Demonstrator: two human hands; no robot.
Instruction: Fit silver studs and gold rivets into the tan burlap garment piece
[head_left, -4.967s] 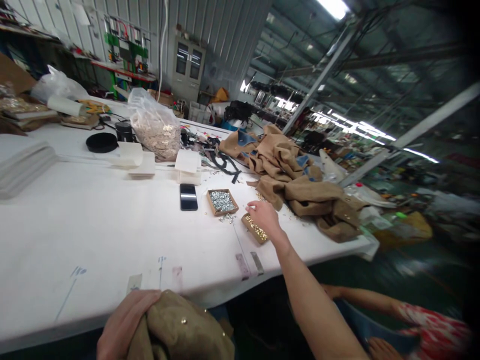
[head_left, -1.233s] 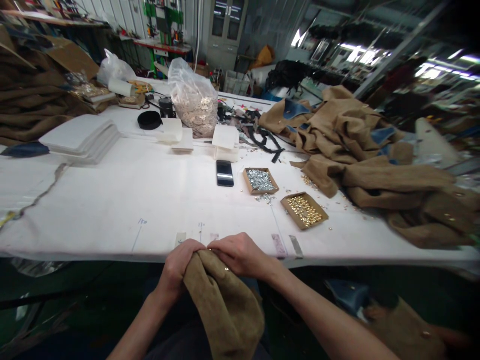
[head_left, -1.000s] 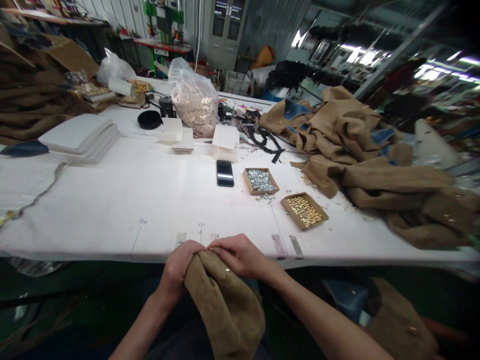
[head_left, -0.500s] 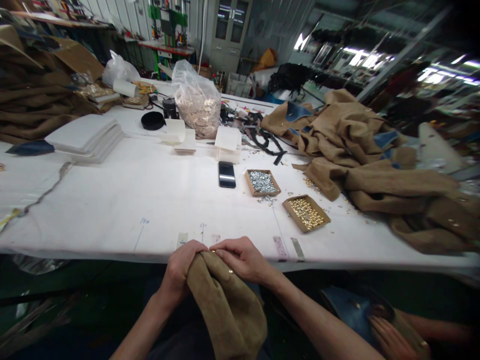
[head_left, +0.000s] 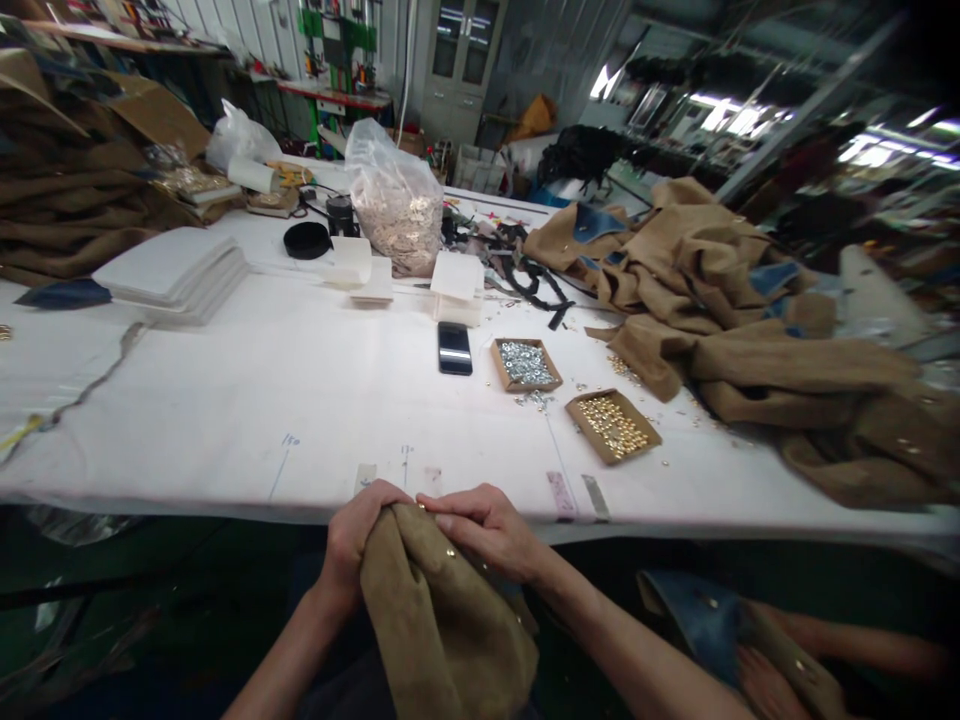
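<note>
Brown fabric point(head_left: 427, 610) with small gold studs hangs between my hands at the table's front edge. My left hand point(head_left: 358, 535) is wrapped round its upper left side. With thumb and fingers closed, my right hand point(head_left: 484, 528) pinches the top edge beside a gold stud point(head_left: 421, 506). Another stud point(head_left: 451, 553) shows lower on the fabric. Beyond my right hand lie a small box of gold studs point(head_left: 611, 428) and a small box of silver pieces point(head_left: 525, 364).
On the white table point(head_left: 202, 410) are a phone point(head_left: 454, 348), a bag of small pieces point(head_left: 394, 210), paper stacks point(head_left: 169, 270) and a brown garment pile point(head_left: 697, 270). At the lower right, another person's hand point(head_left: 769, 680) holds blue and brown fabric.
The fabric has shifted slightly left and turned, so an additional stud shows at its right side. My left hand moved slightly left. The other person's fabric and hand have shifted too.
</note>
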